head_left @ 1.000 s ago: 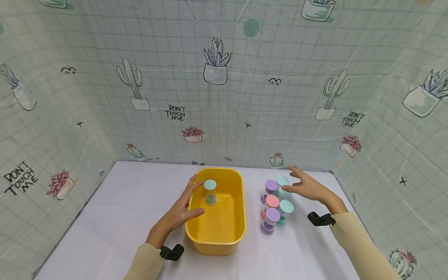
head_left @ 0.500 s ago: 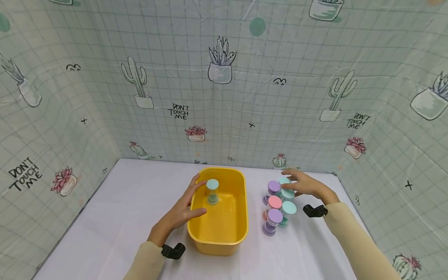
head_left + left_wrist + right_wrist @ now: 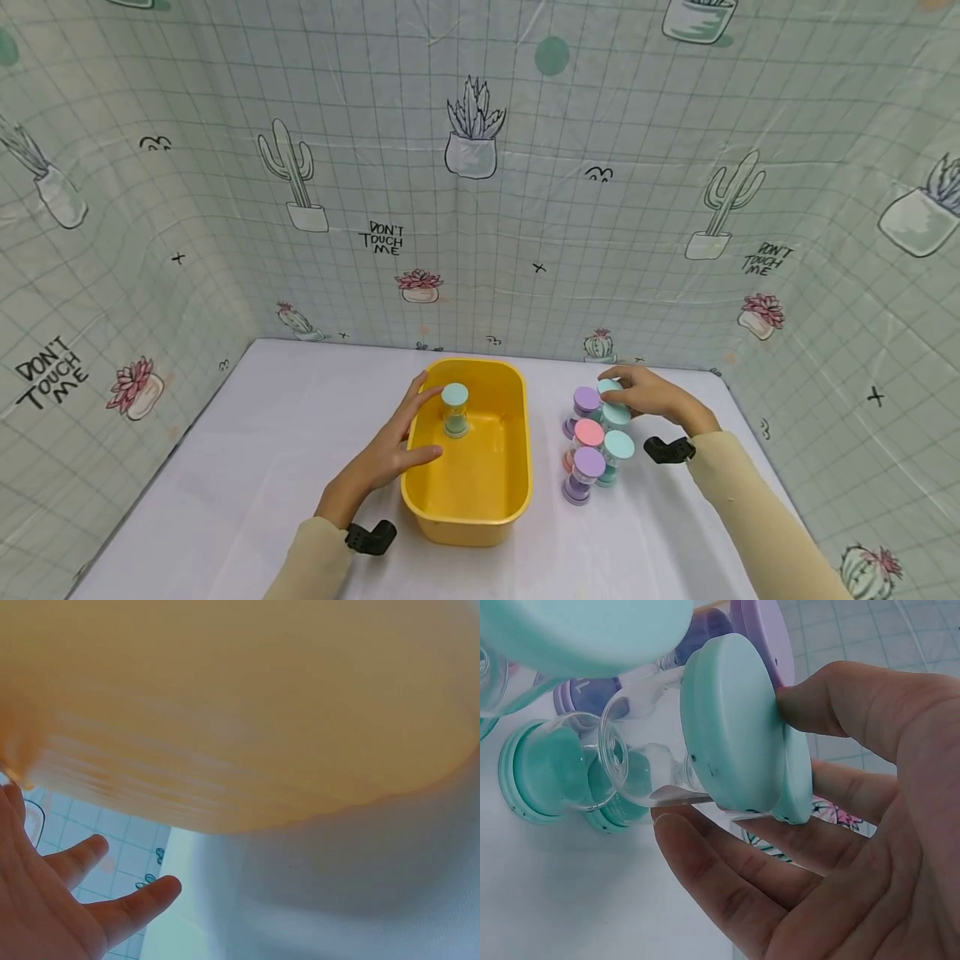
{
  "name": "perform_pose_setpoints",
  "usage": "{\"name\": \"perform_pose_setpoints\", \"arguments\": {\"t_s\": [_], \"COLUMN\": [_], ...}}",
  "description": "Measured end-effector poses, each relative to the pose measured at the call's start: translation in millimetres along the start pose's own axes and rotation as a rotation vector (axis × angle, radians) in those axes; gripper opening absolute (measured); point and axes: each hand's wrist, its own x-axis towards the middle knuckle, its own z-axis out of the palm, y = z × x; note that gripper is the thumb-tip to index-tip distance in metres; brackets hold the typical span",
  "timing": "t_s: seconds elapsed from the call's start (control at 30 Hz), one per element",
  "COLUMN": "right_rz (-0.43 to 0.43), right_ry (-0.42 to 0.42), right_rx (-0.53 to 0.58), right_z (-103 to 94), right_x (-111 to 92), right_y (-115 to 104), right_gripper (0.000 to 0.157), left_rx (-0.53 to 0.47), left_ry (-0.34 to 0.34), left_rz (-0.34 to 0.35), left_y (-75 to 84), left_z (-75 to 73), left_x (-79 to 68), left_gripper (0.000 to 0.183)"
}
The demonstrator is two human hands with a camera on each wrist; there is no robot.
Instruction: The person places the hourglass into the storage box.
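one hourglass (image 3: 455, 397), long axis upright, in one tub (image 3: 465, 534); six hourglasses (image 3: 588, 464) at tub's three o'clock. right hand (image 3: 658, 397): fingers clamped on rear green hourglass (image 3: 609, 386). left hand (image 3: 378, 452): fingers apart, tub's nine o'clock.

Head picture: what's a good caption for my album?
Left hand by a yellow tub with one sand timer inside; right hand at six more timers.
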Motion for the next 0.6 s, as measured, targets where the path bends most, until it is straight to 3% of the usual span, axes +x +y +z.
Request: {"name": "perform_pose_setpoints", "arguments": {"t_s": [0.3, 0.6], "right_rz": [0.012, 0.002], "right_ry": [0.042, 0.075], "right_rx": [-0.015, 0.009], "right_z": [-2.1, -16.5], "right_x": [1.2, -5.9], "right_y": [0.4, -5.9], "right_gripper": [0.057, 0.056], "left_rx": [0.016, 0.022], "left_ry": [0.000, -0.001], "left_rz": [-0.007, -0.004], "left_y": [0.2, -0.1], "left_z": [-0.4, -0.8], "left_x": [0.9, 0.7], "left_gripper": [0.082, 0.082]}}
